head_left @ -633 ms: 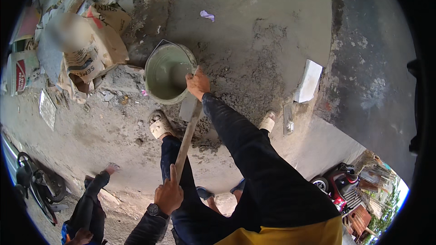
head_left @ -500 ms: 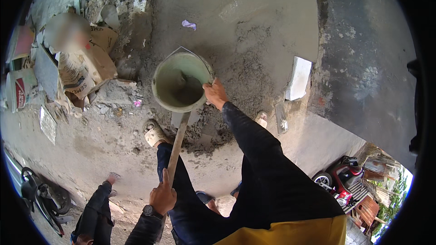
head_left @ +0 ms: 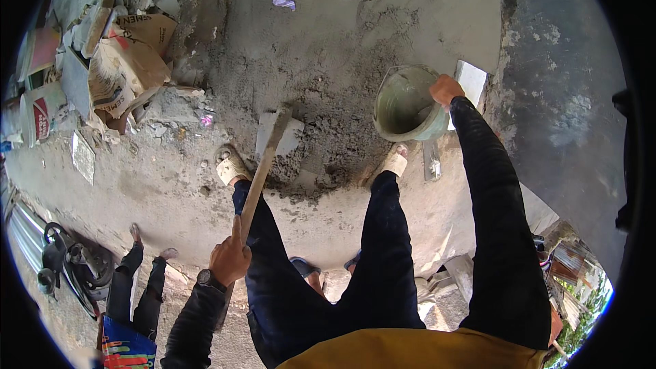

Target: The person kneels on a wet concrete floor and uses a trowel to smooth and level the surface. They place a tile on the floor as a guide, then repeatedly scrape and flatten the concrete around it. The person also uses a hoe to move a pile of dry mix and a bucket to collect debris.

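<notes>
My left hand (head_left: 231, 260), with a watch on its wrist, is wrapped around the wooden handle of a hoe (head_left: 263, 164). The hoe's flat, square grey blade (head_left: 290, 138) rests on wet grey mortar (head_left: 328, 143) between my feet. Out to the right, my right hand (head_left: 445, 90) grips the rim of a bucket (head_left: 400, 113). The bucket is tilted, its open mouth toward me, and grey residue coats its inside. Its thin wire handle rests along the far rim.
Torn paper sacks (head_left: 130, 68) lie among rubble at the left, beside a white pail (head_left: 42, 113). A white block (head_left: 471, 85) lies behind the bucket, with a flat trowel-like piece (head_left: 432, 160) nearer. Another person's legs (head_left: 137, 287) and a motorbike (head_left: 75, 266) show at lower left.
My right hand has swung the bucket from above the hoe's end out to the right. The hoe's blade is now uncovered; my left hand still holds the handle, slightly higher in view.
</notes>
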Action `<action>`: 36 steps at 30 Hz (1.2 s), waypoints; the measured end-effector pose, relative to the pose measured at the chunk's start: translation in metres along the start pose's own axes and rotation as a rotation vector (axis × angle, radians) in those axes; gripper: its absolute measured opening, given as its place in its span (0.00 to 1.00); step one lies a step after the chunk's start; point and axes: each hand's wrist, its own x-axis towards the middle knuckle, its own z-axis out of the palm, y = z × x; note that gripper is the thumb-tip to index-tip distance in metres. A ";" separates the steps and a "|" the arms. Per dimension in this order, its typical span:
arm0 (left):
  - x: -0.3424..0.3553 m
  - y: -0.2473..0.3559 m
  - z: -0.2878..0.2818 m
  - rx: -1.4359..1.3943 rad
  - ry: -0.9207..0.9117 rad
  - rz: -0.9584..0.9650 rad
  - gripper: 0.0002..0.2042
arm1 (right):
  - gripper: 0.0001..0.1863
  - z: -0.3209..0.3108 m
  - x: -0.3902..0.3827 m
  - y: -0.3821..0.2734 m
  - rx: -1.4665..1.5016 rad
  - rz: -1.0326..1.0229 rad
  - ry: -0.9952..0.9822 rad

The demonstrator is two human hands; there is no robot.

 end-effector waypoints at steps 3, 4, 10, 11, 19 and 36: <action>0.001 0.000 -0.001 -0.005 0.022 0.025 0.43 | 0.20 0.037 -0.016 0.011 -0.154 -0.108 0.017; 0.001 0.000 -0.002 -0.004 0.029 0.030 0.43 | 0.20 0.055 -0.024 0.010 -0.197 -0.170 0.054; 0.001 0.001 -0.008 -0.034 -0.019 0.012 0.44 | 0.22 0.153 -0.057 -0.038 -0.208 -0.186 -0.254; 0.001 0.001 -0.008 -0.030 -0.012 0.012 0.44 | 0.20 0.163 -0.062 -0.050 -0.228 -0.174 -0.324; 0.000 -0.001 -0.007 -0.018 0.001 0.036 0.44 | 0.23 0.220 -0.067 -0.109 -0.358 -0.241 -0.514; -0.001 -0.019 0.015 -0.167 0.050 0.022 0.38 | 0.24 0.032 -0.069 -0.251 -0.553 -0.255 -0.603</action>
